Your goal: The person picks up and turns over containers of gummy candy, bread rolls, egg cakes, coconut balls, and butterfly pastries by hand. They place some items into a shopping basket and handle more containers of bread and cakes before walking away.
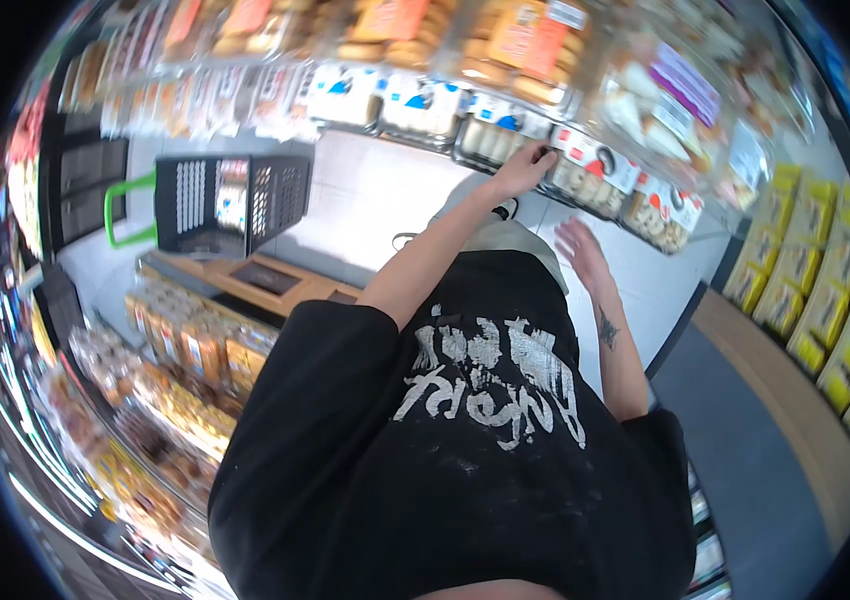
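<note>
My left hand (522, 172) reaches up to the front row of the shelf, its fingers curled at the left edge of a clear package with a red and white label (593, 172). Left of it stands a dark tray package with a blue and white label (501, 130). Another red and white package (663, 212) sits to the right. My right hand (583, 250) hangs in the air below these packages, fingers apart, holding nothing.
A dark basket (278, 200) with a green handle (117, 212) and some packages in it is at the left. Above are clear boxes of baked goods (515, 45). Yellow packages (795, 265) fill the right shelf; a wooden display (280, 285) stands lower left.
</note>
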`<state>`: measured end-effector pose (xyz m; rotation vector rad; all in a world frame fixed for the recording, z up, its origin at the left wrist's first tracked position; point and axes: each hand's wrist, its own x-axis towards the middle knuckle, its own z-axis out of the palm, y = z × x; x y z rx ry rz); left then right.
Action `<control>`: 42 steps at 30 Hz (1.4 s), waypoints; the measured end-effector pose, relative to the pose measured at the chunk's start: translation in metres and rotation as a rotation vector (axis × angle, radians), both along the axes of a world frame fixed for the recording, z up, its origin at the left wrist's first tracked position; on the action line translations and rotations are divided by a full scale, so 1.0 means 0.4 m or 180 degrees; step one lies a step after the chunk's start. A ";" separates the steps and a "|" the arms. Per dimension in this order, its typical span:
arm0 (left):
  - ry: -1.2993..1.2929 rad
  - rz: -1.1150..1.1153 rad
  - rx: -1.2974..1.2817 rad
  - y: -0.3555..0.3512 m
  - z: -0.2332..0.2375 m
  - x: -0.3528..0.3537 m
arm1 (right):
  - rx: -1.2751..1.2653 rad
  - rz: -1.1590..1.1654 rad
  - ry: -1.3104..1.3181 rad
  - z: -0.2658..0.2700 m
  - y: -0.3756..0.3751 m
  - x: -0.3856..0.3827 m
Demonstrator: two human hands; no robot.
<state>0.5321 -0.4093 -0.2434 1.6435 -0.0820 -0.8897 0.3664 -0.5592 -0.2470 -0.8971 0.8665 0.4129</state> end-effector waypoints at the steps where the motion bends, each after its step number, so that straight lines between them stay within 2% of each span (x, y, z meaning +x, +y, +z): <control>1: -0.0078 0.0085 0.0192 0.044 -0.042 -0.014 | -0.0520 0.0528 0.0093 -0.007 0.014 -0.018; 2: -0.0144 0.0173 0.0389 0.091 -0.073 -0.027 | -0.1047 0.1057 0.0152 -0.028 0.024 -0.040; 4: 0.0134 0.0323 0.0543 0.218 -0.084 -0.054 | -0.2506 0.1745 0.0074 -0.226 0.009 -0.127; 6: 0.0390 0.0647 0.0832 0.358 -0.130 -0.106 | -0.2332 0.2423 -0.0122 -0.315 -0.034 -0.185; 8: 0.0668 0.1218 0.1110 0.516 -0.260 -0.207 | -0.0786 0.1705 0.0729 -0.293 -0.015 -0.216; 9: 0.0818 0.1525 0.1151 0.597 -0.306 -0.255 | -0.1073 0.1945 0.0519 -0.297 -0.009 -0.199; 10: 0.1098 0.1622 0.1721 0.663 -0.308 -0.298 | -0.1357 0.2166 0.0295 -0.317 -0.005 -0.187; 11: 0.0644 0.1312 0.1942 0.748 -0.426 -0.374 | -0.1643 0.2372 0.0061 -0.339 0.002 -0.173; 13: 0.1575 0.1996 0.1978 0.830 -0.362 -0.445 | -0.2200 0.2735 -0.0426 -0.375 0.021 -0.144; 14: 0.1624 0.2192 0.1926 0.856 -0.344 -0.490 | -0.2470 0.2890 -0.0680 -0.383 0.036 -0.126; 16: 0.1698 0.2461 0.1783 0.891 -0.332 -0.573 | -0.2943 0.3294 -0.0374 -0.243 0.138 -0.045; 17: 0.1831 0.2144 0.1685 0.908 -0.298 -0.592 | -0.3178 0.3473 -0.0212 -0.180 0.195 -0.014; 18: 0.1527 0.1902 0.2161 0.921 -0.373 -0.640 | -0.3188 0.3581 -0.0355 -0.194 0.221 -0.009; 19: 0.1358 0.1947 0.2161 0.935 -0.413 -0.673 | -0.3194 0.3671 -0.0501 -0.230 0.236 -0.013; 21: 0.1531 0.2472 0.1928 0.961 -0.373 -0.671 | -0.3246 0.3811 -0.0596 -0.290 0.282 -0.007; 22: 0.1525 0.2682 0.1923 0.988 -0.390 -0.678 | -0.3288 0.3867 -0.0529 -0.307 0.314 -0.005; 23: 0.1045 0.2656 0.1799 1.020 -0.436 -0.708 | -0.3320 0.3912 -0.0444 -0.316 0.348 0.001; 24: 0.0965 0.2554 0.1837 1.059 -0.476 -0.719 | -0.3253 0.4014 -0.0420 -0.322 0.386 0.021; 26: 0.0231 0.1895 0.1679 1.142 -0.537 -0.746 | -0.3097 0.4210 -0.0367 -0.340 0.461 0.064; 27: -0.0130 0.1488 0.1822 1.185 -0.512 -0.729 | -0.3388 0.4384 -0.0996 -0.330 0.505 0.085; 28: -0.0453 0.1066 0.1962 1.221 -0.485 -0.727 | -0.3364 0.4110 -0.1006 -0.324 0.552 0.100; 29: -0.0477 0.0988 0.1969 1.260 -0.474 -0.731 | -0.3325 0.3834 -0.1002 -0.303 0.605 0.126; 30: 0.1059 0.2552 0.0982 1.276 -0.358 -0.684 | -0.3290 0.3543 -0.1009 -0.281 0.662 0.153; 32: 0.1479 0.3256 0.0814 1.314 -0.259 -0.644 | -0.3278 0.3145 -0.0913 -0.268 0.739 0.183; 33: 0.1650 0.3359 0.0837 1.336 -0.232 -0.632 | -0.3279 0.2959 -0.0847 -0.263 0.763 0.192; 36: 0.1800 0.3307 0.0462 1.461 -0.441 -0.689 | -0.2973 0.2782 -0.1236 -0.317 0.793 0.219; 40: 0.1915 0.3328 0.0859 1.539 -0.395 -0.553 | -0.2885 0.2828 -0.0582 -0.322 0.868 0.275; 41: 0.1928 0.3196 0.0761 1.548 -0.336 -0.487 | -0.2801 0.2809 -0.0351 -0.285 0.905 0.298; 42: 0.1895 0.3313 0.0594 1.566 -0.333 -0.437 | -0.2699 0.2793 -0.0127 -0.264 0.945 0.321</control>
